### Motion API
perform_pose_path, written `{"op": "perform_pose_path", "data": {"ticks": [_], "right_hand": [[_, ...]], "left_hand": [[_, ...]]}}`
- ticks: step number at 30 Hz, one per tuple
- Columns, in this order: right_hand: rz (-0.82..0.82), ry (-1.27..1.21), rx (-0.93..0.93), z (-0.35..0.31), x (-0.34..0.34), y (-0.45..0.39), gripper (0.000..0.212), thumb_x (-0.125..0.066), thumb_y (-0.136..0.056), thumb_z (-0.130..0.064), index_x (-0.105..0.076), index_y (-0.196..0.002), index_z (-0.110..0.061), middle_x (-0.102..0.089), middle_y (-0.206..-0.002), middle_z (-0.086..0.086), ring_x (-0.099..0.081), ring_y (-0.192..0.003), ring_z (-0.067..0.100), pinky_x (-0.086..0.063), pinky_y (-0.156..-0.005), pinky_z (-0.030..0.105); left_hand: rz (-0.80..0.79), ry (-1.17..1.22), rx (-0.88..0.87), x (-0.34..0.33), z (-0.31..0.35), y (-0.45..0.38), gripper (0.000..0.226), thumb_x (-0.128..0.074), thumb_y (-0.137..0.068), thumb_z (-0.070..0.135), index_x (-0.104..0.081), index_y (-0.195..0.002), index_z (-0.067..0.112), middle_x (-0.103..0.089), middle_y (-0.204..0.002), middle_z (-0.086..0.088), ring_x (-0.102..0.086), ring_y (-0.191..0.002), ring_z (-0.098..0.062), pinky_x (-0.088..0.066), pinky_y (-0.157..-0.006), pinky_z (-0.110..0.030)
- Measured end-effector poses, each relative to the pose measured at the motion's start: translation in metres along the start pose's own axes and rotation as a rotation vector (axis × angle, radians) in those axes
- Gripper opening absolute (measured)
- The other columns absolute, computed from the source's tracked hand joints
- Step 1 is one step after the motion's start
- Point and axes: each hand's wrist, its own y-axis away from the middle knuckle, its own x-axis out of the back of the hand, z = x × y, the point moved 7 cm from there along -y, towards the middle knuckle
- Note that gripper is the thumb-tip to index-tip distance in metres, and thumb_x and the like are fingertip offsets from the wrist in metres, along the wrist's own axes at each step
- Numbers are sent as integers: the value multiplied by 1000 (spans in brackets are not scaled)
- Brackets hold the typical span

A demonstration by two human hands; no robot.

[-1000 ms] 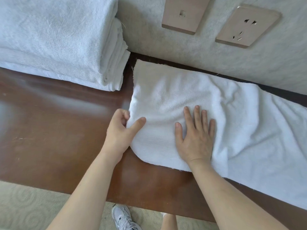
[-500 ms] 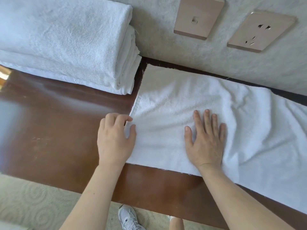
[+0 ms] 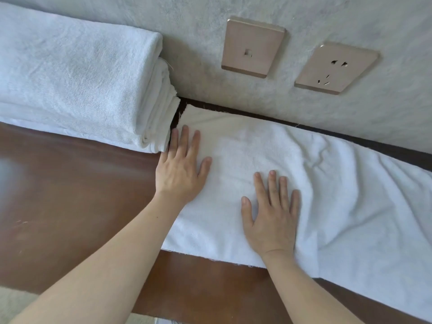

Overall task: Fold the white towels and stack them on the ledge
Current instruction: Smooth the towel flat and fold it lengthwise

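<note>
A white towel [image 3: 339, 183] lies spread along the brown wooden ledge [image 3: 70, 195], its left end flat and its right part wrinkled. My left hand [image 3: 182, 169] presses flat on the towel's left edge, fingers straight and pointing toward the wall. My right hand [image 3: 271, 216] lies flat on the towel a little to the right and nearer me, fingers spread. A stack of folded white towels [image 3: 77, 83] sits on the ledge at the left, its end almost touching the spread towel's far left corner.
A grey textured wall [image 3: 350, 24] rises right behind the ledge. It carries a beige switch plate [image 3: 251, 46] and a beige power socket [image 3: 335, 67]. The ledge's front edge runs along the bottom, with pale carpet [image 3: 9, 300] below it.
My left hand let go of the towel's left edge, flattened out and slid along that edge toward the wall. My right hand stayed pressed on the towel. The left end now lies flat.
</note>
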Motion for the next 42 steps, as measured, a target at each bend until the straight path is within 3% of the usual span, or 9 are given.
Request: {"op": "perform_pose_path", "data": {"ticks": [5, 12, 17, 24, 27, 30, 34, 38, 42], "right_hand": [[4, 4, 2, 0, 0, -1, 68, -19, -100, -59, -28, -159, -25, -21, -166, 8, -16, -155, 29, -16, -121, 60], [-9, 26, 8, -1, -1, -1, 69, -12, -101, -60, -23, -160, -26, -18, -167, 7, -13, -155, 28, -16, -122, 59], [-7, 17, 2, -1, 0, -1, 68, -16, -101, -59, -25, -160, -26, -19, -167, 7, -13, -155, 28, -14, -122, 59], [-11, 24, 5, -1, -3, 0, 69, -10, -101, -60, -23, -160, -27, -17, -168, 6, -11, -156, 27, -12, -123, 58], [5, 18, 4, -1, -2, -1, 70, -8, -101, -61, -26, -159, -27, -18, -167, 6, -12, -155, 27, -13, -122, 58], [37, 3, 10, -1, -1, 0, 68, -14, -102, -60, -32, -158, -25, -24, -166, 8, -17, -154, 29, -14, -122, 59], [43, 0, 8, 0, -3, 0, 65, -21, -101, -55, -28, -159, -25, -22, -166, 7, -16, -155, 29, -15, -121, 60], [38, 5, 8, 0, -3, 1, 63, -22, -101, -51, -26, -159, -27, -19, -167, 6, -15, -155, 28, -12, -122, 59], [31, -6, -2, 0, -3, -1, 62, -23, -101, -49, -27, -159, -27, -20, -167, 6, -15, -155, 28, -11, -122, 58]], "left_hand": [[-81, -67, -418, -11, 59, -12, 68, -13, -101, 58, -10, -161, 27, -4, -169, -6, 0, -156, -26, -3, -126, -45], [-88, -21, -101, -1, 17, -64, 69, -12, -101, 59, 1, -161, 26, 10, -169, 3, 13, -154, -17, 10, -125, -40], [-37, 4, -255, 0, 43, -45, 69, -19, -100, 59, -10, -161, 28, 0, -169, -3, 6, -155, -22, 8, -125, -39], [-99, 0, -80, 5, 15, -68, 76, -15, -98, 64, -2, -161, 25, 7, -169, 0, 13, -154, -26, 10, -124, -41], [-21, 10, -236, 7, 56, -24, 73, -14, -99, 60, -11, -161, 22, -3, -169, -3, 4, -155, -32, 3, -125, -44], [-133, -8, -370, -16, 75, 33, 67, -11, -101, 60, -3, -161, 32, 4, -169, 4, 14, -154, -30, 8, -125, -45], [-103, -101, -210, -18, 30, 26, 64, -8, -102, 59, 8, -159, 35, 11, -168, 5, 16, -154, -22, 10, -124, -42], [-32, -25, -151, -5, 23, 39, 66, -14, -104, 55, -6, -161, 24, 0, -169, -4, 6, -155, -25, 3, -126, -43], [-65, 37, -326, -15, 41, 91, 65, -25, -103, 56, -18, -161, 26, -8, -169, -3, -1, -156, -25, -9, -125, -48]]}}
